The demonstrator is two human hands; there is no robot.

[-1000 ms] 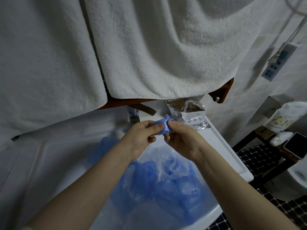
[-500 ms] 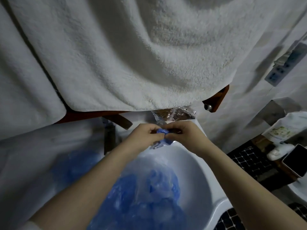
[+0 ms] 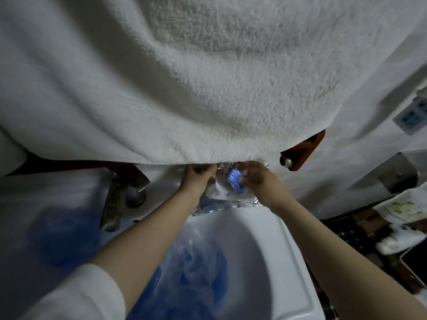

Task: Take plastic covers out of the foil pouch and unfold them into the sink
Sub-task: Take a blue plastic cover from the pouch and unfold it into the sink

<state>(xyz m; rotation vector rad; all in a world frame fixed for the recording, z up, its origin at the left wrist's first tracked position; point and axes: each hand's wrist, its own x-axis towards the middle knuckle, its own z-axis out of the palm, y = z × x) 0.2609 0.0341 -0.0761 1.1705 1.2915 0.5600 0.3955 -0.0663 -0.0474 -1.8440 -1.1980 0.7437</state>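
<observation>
Nearest, loose translucent blue plastic covers (image 3: 196, 280) lie heaped in the white ceramic sink (image 3: 277, 269), already unfolded. Beyond, at the sink's back ledge, the left hand (image 3: 196, 179) grips the crinkled silver foil pouch (image 3: 221, 202), seemingly steadying its mouth, while the right hand (image 3: 256, 181) pinches a small folded blue cover (image 3: 234, 181) just drawn from it, under the hanging white towel (image 3: 208, 88).
</observation>
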